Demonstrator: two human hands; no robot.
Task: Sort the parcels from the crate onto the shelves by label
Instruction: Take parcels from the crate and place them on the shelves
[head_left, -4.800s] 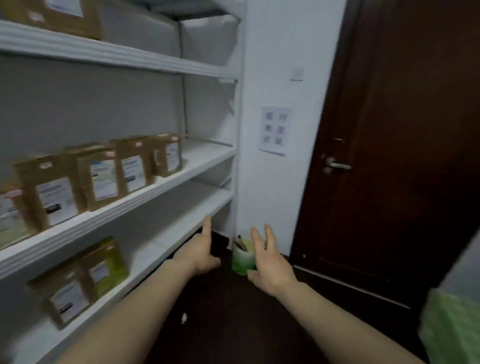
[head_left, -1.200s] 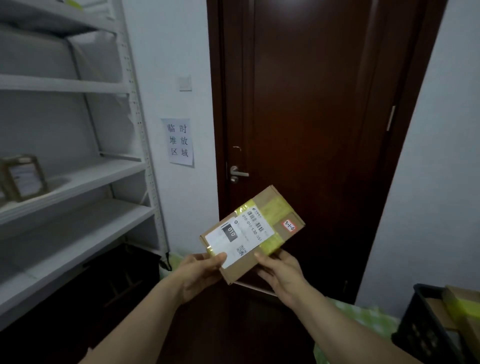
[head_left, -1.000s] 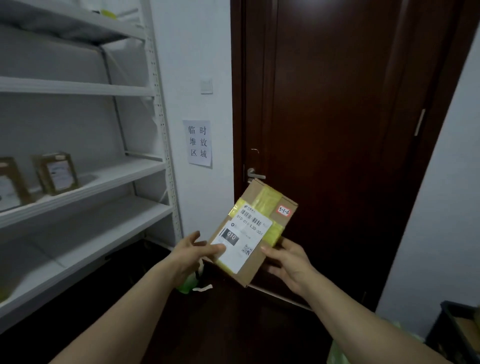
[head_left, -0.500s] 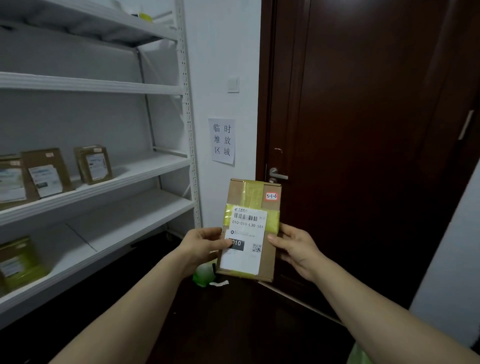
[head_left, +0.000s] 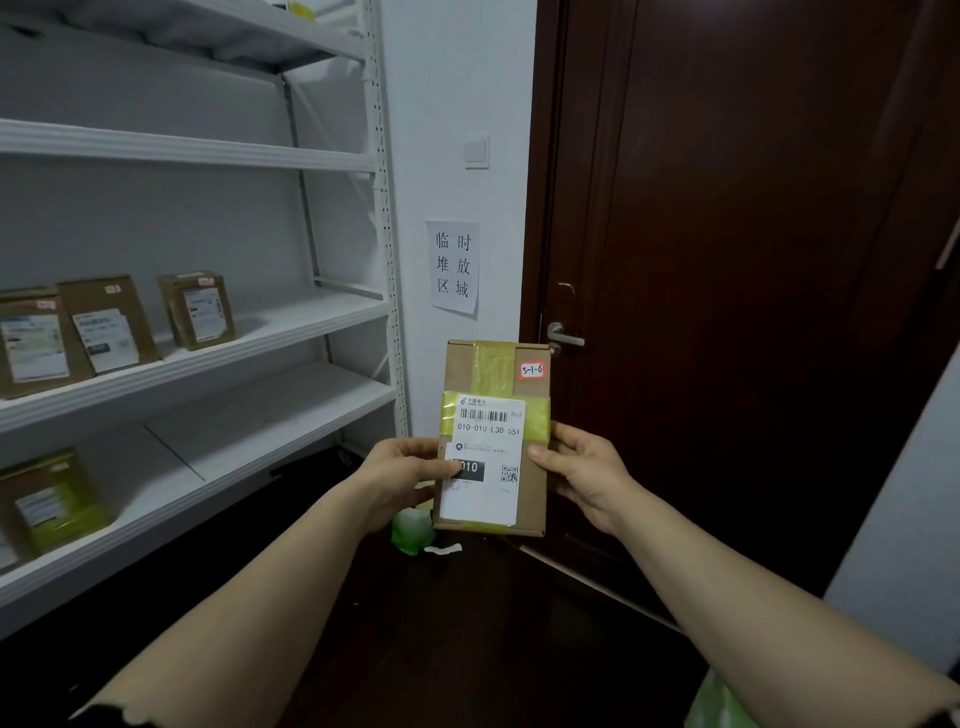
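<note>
A taped cardboard parcel (head_left: 491, 379) is being held upright before the dark door (head_left: 727, 260): the left hand (head_left: 400, 475) is pinching its left edge, thumb across the white shipping label (head_left: 485, 493), and the right hand (head_left: 582, 470) is gripping the right edge, fingers (head_left: 563, 435) curled behind. A red 5-1-6 sticker (head_left: 532, 370) is showing top right; the white shelves (head_left: 291, 332) are standing left.

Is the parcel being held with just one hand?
No, the left hand and the right hand both grip the parcel by its side edges.

White shelves (head_left: 291, 332); brown parcels (head_left: 198, 310) upright
</note>
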